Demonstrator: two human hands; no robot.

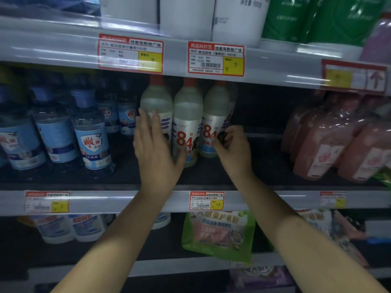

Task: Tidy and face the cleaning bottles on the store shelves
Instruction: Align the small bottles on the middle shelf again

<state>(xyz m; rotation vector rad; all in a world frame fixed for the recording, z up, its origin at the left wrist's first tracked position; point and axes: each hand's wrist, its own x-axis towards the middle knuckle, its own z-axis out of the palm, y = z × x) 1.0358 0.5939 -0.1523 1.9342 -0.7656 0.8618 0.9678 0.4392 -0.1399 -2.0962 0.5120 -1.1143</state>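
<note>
Three white "84" disinfectant bottles with red caps stand side by side on the middle shelf (118, 200): a left bottle (156, 98), a middle bottle (187, 115) and a right bottle (215, 111). The middle and right ones show their red "84" labels to the front. My left hand (154, 149) lies flat against the front of the left bottle, fingers stretched upward and thumb near the middle bottle. My right hand (232, 149) is curled beside the lower part of the right bottle, pinching a small dark object (222, 136).
Blue-labelled clear bottles (91, 136) fill the shelf to the left, pink bottles (330, 144) stand at the right with a gap before them. White bottles (186, 15) and green bottles (317, 17) sit above. A green pouch (218, 233) hangs below.
</note>
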